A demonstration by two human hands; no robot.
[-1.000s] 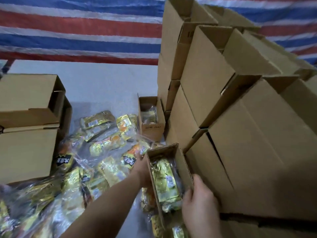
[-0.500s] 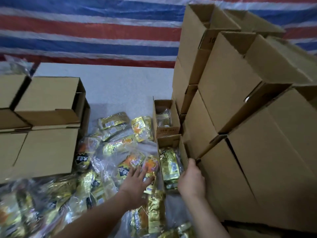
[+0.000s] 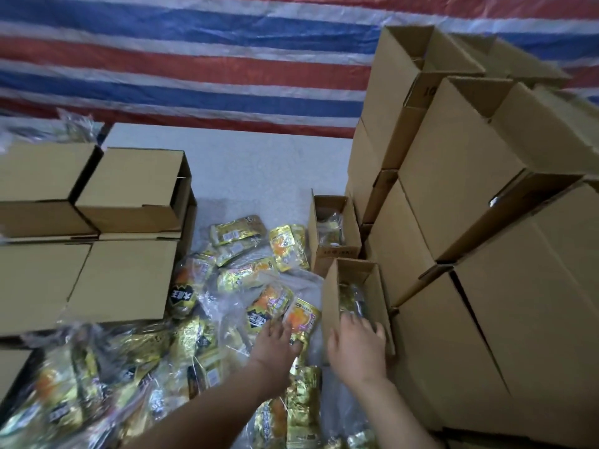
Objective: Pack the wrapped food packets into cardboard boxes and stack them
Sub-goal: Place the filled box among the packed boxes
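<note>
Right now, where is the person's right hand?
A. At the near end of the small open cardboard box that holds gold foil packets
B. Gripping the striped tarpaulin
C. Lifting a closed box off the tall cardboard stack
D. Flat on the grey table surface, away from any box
A: the right hand sits at the near end of the small open cardboard box, with gold foil packets visible inside beyond its fingers.

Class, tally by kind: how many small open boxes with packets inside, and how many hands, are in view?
Small open boxes with packets inside: 2 (near box, far box)
Hands: 2 (left hand, right hand)
Total: 4
</note>
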